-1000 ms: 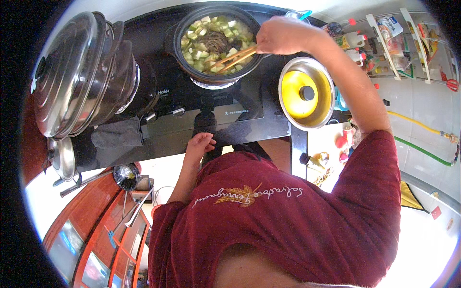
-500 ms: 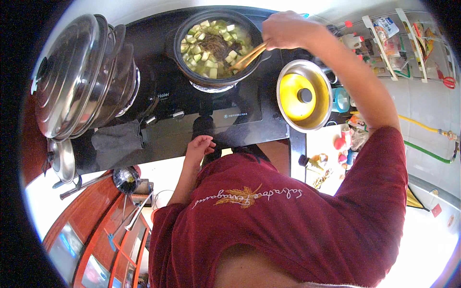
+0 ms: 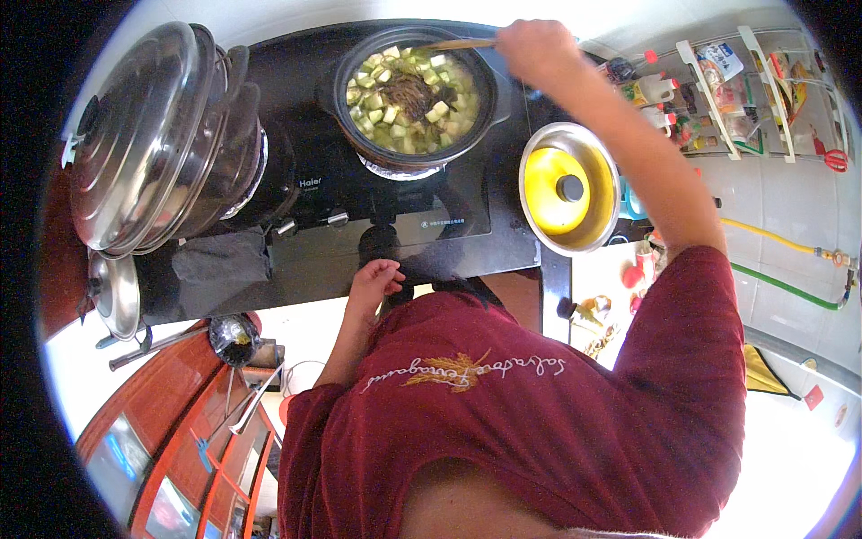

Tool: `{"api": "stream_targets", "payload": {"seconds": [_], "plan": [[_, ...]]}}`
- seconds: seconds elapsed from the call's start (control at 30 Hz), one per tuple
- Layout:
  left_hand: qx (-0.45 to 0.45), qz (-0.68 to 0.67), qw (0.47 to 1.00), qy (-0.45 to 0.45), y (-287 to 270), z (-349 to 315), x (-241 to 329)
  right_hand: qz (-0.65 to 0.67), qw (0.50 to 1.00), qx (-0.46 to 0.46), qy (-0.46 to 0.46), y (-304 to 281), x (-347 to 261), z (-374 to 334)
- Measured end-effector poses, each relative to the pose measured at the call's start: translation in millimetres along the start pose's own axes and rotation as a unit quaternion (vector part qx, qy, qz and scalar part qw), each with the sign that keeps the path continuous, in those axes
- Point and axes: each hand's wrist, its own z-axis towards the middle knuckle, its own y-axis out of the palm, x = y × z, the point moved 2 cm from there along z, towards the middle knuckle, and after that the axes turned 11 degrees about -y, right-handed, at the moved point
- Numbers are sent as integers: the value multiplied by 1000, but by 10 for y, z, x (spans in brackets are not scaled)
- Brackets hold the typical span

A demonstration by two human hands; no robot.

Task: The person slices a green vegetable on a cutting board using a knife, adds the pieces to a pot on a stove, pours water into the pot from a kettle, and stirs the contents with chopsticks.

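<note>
My right hand [image 3: 540, 52] is closed on a pair of wooden chopsticks [image 3: 460, 44], held almost level over the far right rim of a dark cooking pot [image 3: 384, 160]. Pale green and white vegetable cubes [image 3: 388, 115] lie in broth inside the pot. A dark brown, stringy clump [image 3: 409, 93] sits in their midst. The chopsticks' tips reach the pot's far side and are hard to make out. Low in front of the stove's near edge, my left hand [image 3: 377, 280] hangs with its fingers curled and nothing seen in them.
The pot stands on a black glass stove [image 3: 431, 193]. Right of it is a steel bowl [image 3: 604, 162] containing a yellow disc with a dark knob [image 3: 569, 188]. Large lidded steel pots [image 3: 135, 135] crowd the left. A dark cloth [image 3: 220, 259] lies near the front edge; bottles [image 3: 651, 90] line the right wall.
My right hand has swung the chopsticks from steeply down among the cubes to nearly level at the pot's far rim. The left hand stays about where it was.
</note>
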Motion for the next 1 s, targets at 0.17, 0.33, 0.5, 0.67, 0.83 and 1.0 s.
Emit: {"api": "stream_targets", "payload": {"seconds": [0.17, 0.33, 0.5, 0.67, 0.83, 1.0], "plan": [[1, -28, 1000, 14, -11, -37, 25, 54, 994, -81, -52, 228, -394, -86], [21, -20, 1000, 10, -89, -22, -39, 42, 999, 17, 10, -58, -157, -51], [11, -12, 1000, -1, -24, -67, -3, 83, 996, -21, -40, 181, -523, 195], [17, -20, 1000, 12, 30, -132, 73, 78, 996, -23, -22, 63, -344, 56], [9, -6, 1000, -6, 14, -57, -61, 98, 994, 40, -8, 5, -411, 123], [-20, -9, 1000, 19, 117, -84, -9, 111, 992, -49, -22, 226, -567, 128]]}}
